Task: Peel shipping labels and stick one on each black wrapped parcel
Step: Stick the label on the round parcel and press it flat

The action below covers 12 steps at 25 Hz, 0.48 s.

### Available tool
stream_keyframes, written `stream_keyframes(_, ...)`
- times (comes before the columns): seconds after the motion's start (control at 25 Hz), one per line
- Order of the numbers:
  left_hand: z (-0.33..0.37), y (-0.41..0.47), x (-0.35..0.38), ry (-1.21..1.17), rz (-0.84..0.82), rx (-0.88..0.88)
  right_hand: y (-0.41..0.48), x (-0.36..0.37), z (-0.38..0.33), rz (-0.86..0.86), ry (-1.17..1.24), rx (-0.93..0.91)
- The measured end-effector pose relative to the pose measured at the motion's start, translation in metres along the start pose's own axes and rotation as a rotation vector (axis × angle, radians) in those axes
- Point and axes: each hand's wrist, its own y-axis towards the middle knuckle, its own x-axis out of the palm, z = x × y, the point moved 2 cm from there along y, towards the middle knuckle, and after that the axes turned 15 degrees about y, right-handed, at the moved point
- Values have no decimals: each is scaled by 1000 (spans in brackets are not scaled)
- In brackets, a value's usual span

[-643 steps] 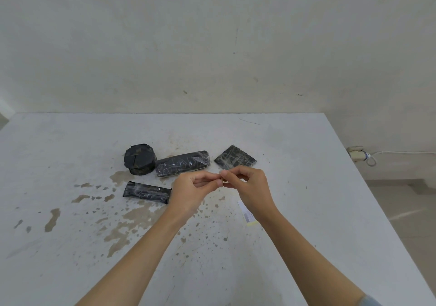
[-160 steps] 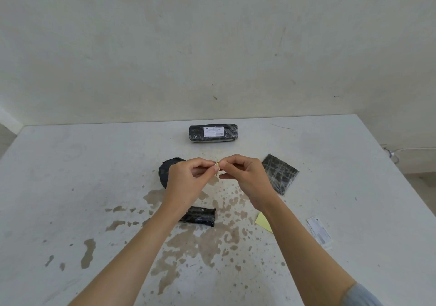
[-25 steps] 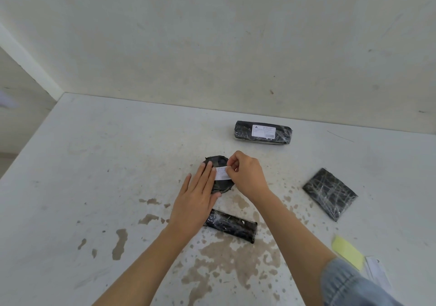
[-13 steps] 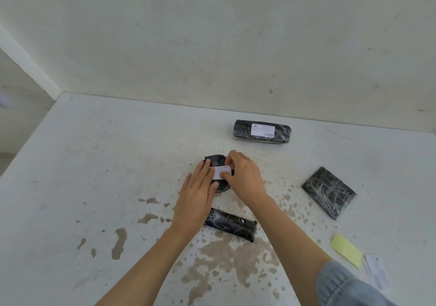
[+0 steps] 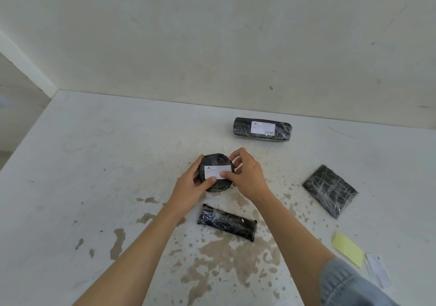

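Two hands, left (image 5: 188,189) and right (image 5: 247,178), had their grip closed on the round parcel (image 5: 215,184) mid-table (image 5: 94,164), thumbs pressing its white label (image 5: 217,171); "A" logo readable, remaining print too tiny.

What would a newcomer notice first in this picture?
Both hands, left hand and right hand, hold the round black parcel at the table's middle, thumbs pressing a white label on its top. Behind it, near the wall, lies a long parcel already labelled. The brown-stained table also draws the eye.
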Motion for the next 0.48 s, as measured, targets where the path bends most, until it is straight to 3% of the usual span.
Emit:
stream_keyframes(0.28, 0, 3, -13, 11, -111, 49, 3, 1, 0, 58, 66, -12)
stream_keyframes(0.48, -2, 4, -16, 33, -173, 47, 10, 5, -4, 13, 21, 111)
